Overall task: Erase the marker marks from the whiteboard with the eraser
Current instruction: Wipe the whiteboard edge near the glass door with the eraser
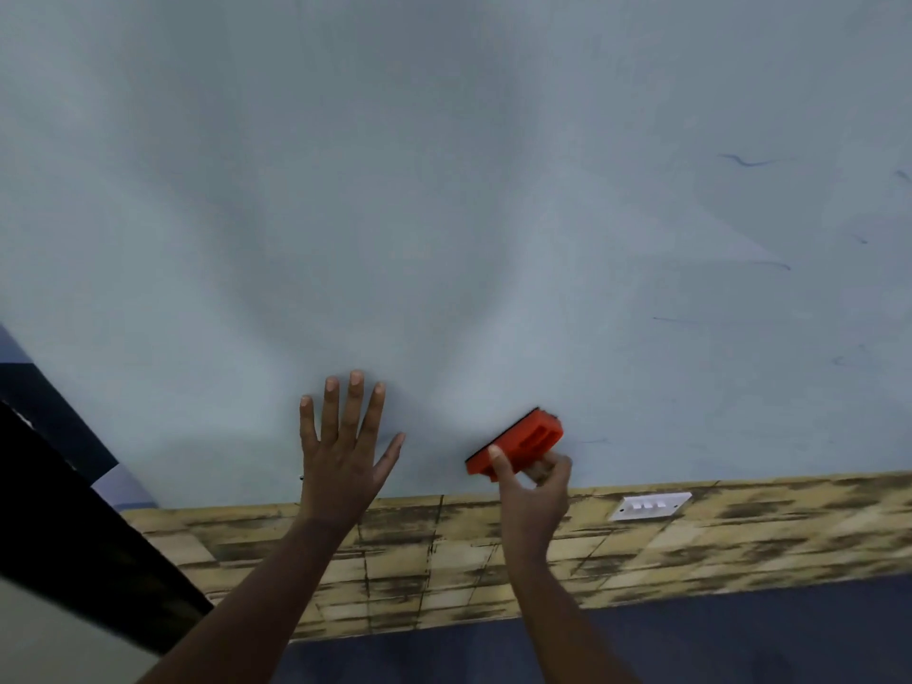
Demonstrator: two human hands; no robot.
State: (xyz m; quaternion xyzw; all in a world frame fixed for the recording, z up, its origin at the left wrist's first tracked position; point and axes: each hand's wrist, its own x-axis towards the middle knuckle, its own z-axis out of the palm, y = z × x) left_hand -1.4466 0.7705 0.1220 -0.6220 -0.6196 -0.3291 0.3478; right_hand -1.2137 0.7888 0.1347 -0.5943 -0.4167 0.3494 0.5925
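Observation:
The whiteboard (444, 190) fills most of the view, pale grey-blue and smudged. Faint blue marker marks (747, 161) remain on its right side, several short strokes scattered down to the lower right. My right hand (535, 491) grips an orange eraser (518, 444) with a black felt face, tilted, held against the board's lower part. My left hand (345, 451) presses flat on the board with straight, spread fingers, just left of the eraser.
Below the board runs a wall band of tan, dark-stained tiles (444, 550) with a white switch plate (650, 506) at the right. A dark diagonal edge (74, 525) crosses the lower left. A dark blue strip (691, 629) lies underneath the tiles.

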